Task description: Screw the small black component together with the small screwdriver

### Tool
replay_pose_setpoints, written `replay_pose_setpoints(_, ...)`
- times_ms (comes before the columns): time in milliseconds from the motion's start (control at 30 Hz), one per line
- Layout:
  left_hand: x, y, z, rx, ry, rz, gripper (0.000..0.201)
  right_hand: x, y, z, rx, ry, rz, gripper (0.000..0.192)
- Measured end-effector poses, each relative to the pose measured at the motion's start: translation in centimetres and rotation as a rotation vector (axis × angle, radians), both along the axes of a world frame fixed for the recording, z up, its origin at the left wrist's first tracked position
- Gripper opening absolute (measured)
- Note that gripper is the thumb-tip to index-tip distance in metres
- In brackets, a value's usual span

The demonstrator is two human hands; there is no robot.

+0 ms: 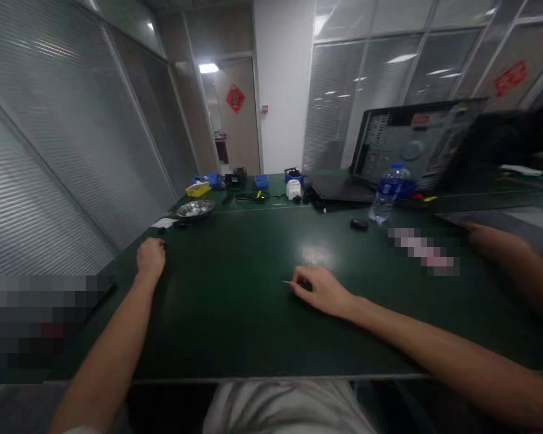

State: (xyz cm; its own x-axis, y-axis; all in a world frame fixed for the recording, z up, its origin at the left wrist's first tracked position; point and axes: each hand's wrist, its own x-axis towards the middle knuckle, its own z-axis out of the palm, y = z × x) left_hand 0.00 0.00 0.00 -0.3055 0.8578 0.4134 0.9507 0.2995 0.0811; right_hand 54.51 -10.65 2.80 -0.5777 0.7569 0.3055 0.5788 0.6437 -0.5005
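My right hand rests low over the green tabletop, fingertips pinched together. From the pinch a thin, pale stick pokes out to the left; its other end is hidden by the fingers. Far to the left, my left hand is closed near the table's left edge. A small dark spot shows by its fingers, but I cannot make out what it is. Just beyond that hand lie a white paper and a round metal dish with small pale pieces in it.
Behind are a yellow tray, blue bins, black cables and a black laptop. A water bottle and a black mouse stand right of centre. Another person's hand reaches in at right.
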Motion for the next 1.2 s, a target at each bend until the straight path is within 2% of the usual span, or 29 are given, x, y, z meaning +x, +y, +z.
replay_pose_setpoints(300, 1.2, -0.3, 1.2, -0.064, 0.007, 0.112, 0.035, -0.2, 0.1, 0.0, -0.018, -0.004, 0.002, 0.012)
replay_pose_setpoints(500, 1.1, -0.5, 1.2, -0.032, -0.053, 0.111, 0.033, -0.3, 0.1, 0.0, -0.006, -0.008, -0.003, 0.012)
replay_pose_setpoints(600, 0.7, -0.3, 1.3, -0.043, -0.166, 0.072, 0.032, -0.3, 0.2, 0.0, -0.008, -0.011, 0.001, 0.012)
replay_pose_setpoints(700, 1.5, 0.4, 1.9, -0.107, -0.260, -0.073, 0.025, -0.2, 0.2, 0.0, -0.008, -0.008, 0.004, 0.011)
replay_pose_setpoints(767, 3.6, 0.9, 2.5, -0.169, -0.330, -0.237, 0.020, -0.2, 0.2, -0.1, -0.008, -0.003, 0.007, 0.012)
replay_pose_setpoints(833, 7.1, 0.9, 3.2, -0.234, -0.407, -0.444, 0.017, -0.2, 0.3, -0.1, -0.011, -0.003, 0.008, 0.012)
replay_pose_setpoints(933, 14.3, -0.6, 3.8, -0.340, -0.524, -0.774, 0.015, -0.1, 0.3, -0.2, -0.008, -0.017, 0.004, 0.012)
replay_pose_setpoints(1033, 21.5, -3.5, 3.9, -0.408, -0.656, -1.074, 0.015, -0.1, 0.3, -0.2, 0.005, -0.034, 0.004, 0.011)
replay_pose_setpoints(1100, 25.2, -5.5, 3.9, -0.440, -0.693, -1.190, 0.016, -0.2, 0.2, -0.1, 0.020, -0.047, 0.004, 0.010)
replay_pose_setpoints(1200, 28.2, -7.7, 3.9, -0.436, -0.697, -1.223, 0.018, -0.2, 0.0, 0.1, 0.046, -0.074, 0.005, 0.010)
